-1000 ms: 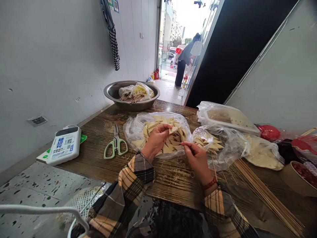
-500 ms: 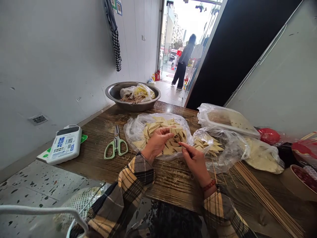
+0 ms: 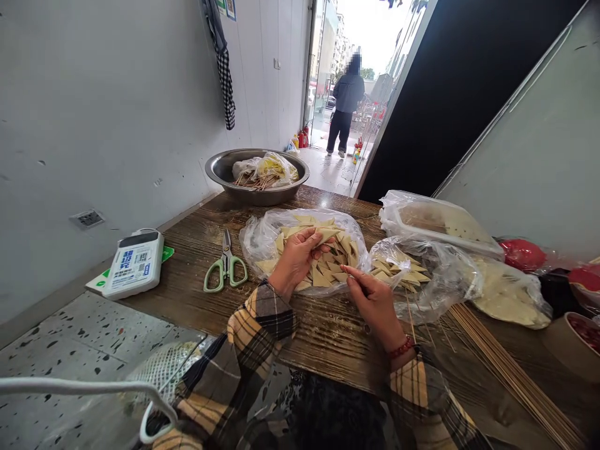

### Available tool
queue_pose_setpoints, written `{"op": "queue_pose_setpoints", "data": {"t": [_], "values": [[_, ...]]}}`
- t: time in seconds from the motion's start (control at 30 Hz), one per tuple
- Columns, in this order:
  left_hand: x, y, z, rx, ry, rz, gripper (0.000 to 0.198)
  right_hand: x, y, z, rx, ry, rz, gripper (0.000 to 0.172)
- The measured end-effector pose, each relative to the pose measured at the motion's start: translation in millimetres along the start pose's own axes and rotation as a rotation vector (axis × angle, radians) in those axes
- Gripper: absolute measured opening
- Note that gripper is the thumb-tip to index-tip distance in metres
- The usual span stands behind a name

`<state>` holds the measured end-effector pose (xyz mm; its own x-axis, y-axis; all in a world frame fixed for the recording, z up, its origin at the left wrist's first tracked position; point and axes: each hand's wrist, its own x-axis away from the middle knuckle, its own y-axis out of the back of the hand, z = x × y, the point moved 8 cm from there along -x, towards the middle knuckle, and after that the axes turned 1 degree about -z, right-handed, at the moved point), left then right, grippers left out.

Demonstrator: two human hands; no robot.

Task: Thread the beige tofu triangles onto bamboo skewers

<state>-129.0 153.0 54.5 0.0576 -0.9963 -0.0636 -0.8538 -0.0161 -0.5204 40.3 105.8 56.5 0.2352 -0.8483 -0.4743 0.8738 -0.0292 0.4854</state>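
Note:
My left hand [image 3: 297, 256] is closed on a pale tofu-skin triangle [image 3: 324, 234], lifted just over the open plastic bag of such triangles [image 3: 328, 265] on the wooden table [image 3: 323, 331]. My right hand [image 3: 372, 297] sits close beside it, fingers pinched on a thin bamboo skewer that is hard to see. A second bag of triangles on skewers [image 3: 407, 272] lies right of my right hand.
Green-handled scissors [image 3: 225, 270] lie left of the bag. A steel basin [image 3: 257, 175] with bagged skewers stands at the far edge. Loose bamboo skewers [image 3: 506, 369], a bagged tray [image 3: 435, 222] and red-lidded tubs [image 3: 522, 253] are at right. A person [image 3: 345, 103] stands in the doorway.
My left hand lifted the triangle slightly and turned it; my right hand stayed pinched close by. The person in the doorway stepped farther out and the view shifted a little.

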Motion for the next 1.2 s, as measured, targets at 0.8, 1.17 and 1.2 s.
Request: {"op": "queue_pose_setpoints", "data": {"t": [0.8, 1.17, 1.2], "values": [[3.1, -1.8, -0.5, -0.101, -0.018, -0.014, 0.023, 1.6, -6.2, 0.2, 0.056, 0.017, 0.073, 0.033], [0.6, 0.3, 1.6, -0.207, -0.059, -0.011, 0.025, 1.7, -6.8, -0.7, 0.038, 0.027, 0.067, 0.032], [0.2, 0.2, 1.9, -0.225, -0.066, -0.009, 0.026, 1.8, -6.6, -1.1, 0.036, 0.025, 0.065, 0.032]]}}
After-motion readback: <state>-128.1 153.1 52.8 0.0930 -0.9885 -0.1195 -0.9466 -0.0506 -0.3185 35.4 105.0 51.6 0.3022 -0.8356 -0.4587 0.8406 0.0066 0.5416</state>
